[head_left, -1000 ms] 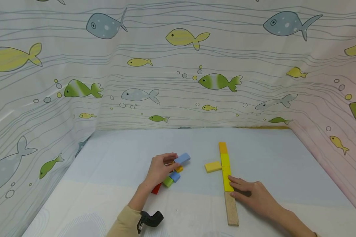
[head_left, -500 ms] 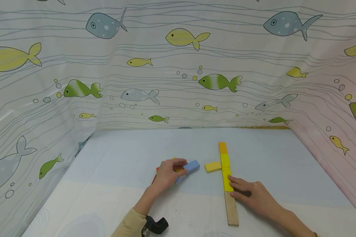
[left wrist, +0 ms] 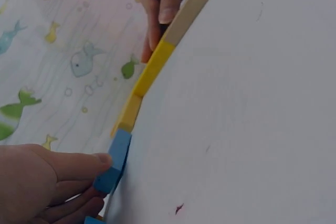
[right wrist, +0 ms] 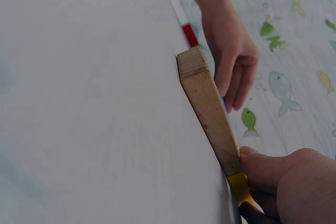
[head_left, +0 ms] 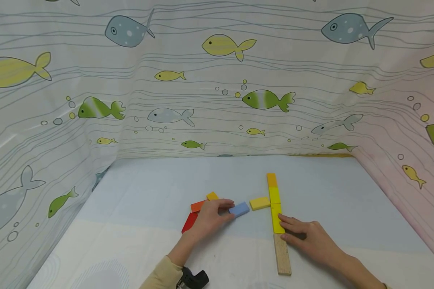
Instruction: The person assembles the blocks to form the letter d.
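Thumb and fingers of my left hand (head_left: 210, 218) pinch a light blue block (head_left: 240, 210), its right end close to a pale yellow block (head_left: 259, 203). That pale block lies crosswise against a straight line of blocks. The line has an orange block (head_left: 271, 180) at the far end, then a yellow block (head_left: 274, 195), a longer bright yellow block (head_left: 276, 220) and a bare wooden block (head_left: 283, 255) nearest me. My right hand (head_left: 312, 241) rests along the right side of the line, fingertips at the longer yellow block and thumb near its joint with the wood.
Around my left hand lie a red block (head_left: 189, 222), an orange-red block (head_left: 197, 206) and a yellow-orange block (head_left: 212, 196); other blocks are hidden beneath the hand. The pale table (head_left: 137, 192) ends at a fish-patterned curtain (head_left: 217, 88) behind and at both sides.
My left hand has carried the light blue block to the right and toward me, close to the pale yellow block. The red and orange-red blocks are more exposed. My right hand has stayed put.
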`<move>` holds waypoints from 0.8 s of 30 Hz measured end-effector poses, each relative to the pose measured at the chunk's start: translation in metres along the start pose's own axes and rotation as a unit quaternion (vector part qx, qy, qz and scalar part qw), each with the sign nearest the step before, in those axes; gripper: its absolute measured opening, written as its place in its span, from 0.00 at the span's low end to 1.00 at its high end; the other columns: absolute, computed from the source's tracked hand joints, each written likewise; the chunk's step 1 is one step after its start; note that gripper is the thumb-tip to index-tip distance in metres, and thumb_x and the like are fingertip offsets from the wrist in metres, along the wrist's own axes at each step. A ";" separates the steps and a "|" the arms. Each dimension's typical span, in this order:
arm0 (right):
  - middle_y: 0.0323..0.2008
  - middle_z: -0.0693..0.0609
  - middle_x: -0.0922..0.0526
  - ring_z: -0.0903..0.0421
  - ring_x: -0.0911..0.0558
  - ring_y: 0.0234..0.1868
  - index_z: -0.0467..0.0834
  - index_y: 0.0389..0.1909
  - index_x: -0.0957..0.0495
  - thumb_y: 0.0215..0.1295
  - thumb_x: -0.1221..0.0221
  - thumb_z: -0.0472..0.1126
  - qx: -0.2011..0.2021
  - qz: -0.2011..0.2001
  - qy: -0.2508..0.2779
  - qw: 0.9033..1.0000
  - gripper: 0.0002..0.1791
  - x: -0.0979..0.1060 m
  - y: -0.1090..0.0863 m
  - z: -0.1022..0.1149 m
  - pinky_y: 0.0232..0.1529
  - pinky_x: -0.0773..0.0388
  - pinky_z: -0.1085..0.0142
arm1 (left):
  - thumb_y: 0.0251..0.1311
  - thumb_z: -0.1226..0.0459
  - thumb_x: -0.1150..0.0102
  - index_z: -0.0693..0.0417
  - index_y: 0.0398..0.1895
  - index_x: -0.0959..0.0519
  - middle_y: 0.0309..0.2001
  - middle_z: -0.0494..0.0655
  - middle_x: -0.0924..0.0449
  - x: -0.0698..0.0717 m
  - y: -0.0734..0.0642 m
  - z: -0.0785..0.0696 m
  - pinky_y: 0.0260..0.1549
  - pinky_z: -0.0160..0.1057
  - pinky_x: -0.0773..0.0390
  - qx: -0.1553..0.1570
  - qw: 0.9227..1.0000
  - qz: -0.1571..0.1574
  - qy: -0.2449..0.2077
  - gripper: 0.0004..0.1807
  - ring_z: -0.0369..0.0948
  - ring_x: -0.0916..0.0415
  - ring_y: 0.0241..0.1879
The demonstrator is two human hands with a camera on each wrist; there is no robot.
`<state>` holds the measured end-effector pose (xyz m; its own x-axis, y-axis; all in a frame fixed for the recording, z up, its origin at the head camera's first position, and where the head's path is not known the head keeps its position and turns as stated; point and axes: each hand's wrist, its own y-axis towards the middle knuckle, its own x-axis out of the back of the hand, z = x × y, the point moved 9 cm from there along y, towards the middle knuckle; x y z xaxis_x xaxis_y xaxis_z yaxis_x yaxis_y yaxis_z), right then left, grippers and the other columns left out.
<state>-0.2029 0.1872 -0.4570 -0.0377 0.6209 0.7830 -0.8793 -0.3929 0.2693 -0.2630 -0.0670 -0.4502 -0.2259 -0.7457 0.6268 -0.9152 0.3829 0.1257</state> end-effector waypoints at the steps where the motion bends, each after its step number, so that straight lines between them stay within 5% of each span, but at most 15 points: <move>1: 0.61 0.57 0.20 0.50 0.20 0.60 0.45 0.56 0.17 0.62 0.34 0.54 -0.001 0.001 0.001 1.000 0.25 0.000 0.000 0.000 0.53 0.18 0.57 | 0.62 0.64 0.33 0.59 0.58 0.20 0.50 0.46 0.14 -0.001 0.000 0.000 0.51 0.41 0.17 0.000 1.000 0.001 0.005 0.21 0.42 0.17 0.51; 24: 0.60 0.56 0.20 0.51 0.20 0.59 0.44 0.55 0.16 0.62 0.34 0.54 0.012 -0.005 -0.001 1.000 0.25 0.000 -0.001 0.000 0.52 0.17 0.58 | 0.60 0.65 0.32 0.59 0.58 0.20 0.52 0.48 0.15 -0.010 -0.004 -0.009 0.51 0.42 0.17 -0.009 0.999 0.029 0.037 0.23 0.43 0.17 0.51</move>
<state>-0.2025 0.1874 -0.4574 -0.0281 0.6227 0.7820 -0.8684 -0.4026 0.2894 -0.2541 -0.0560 -0.4505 -0.2535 -0.6798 0.6882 -0.8947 0.4352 0.1003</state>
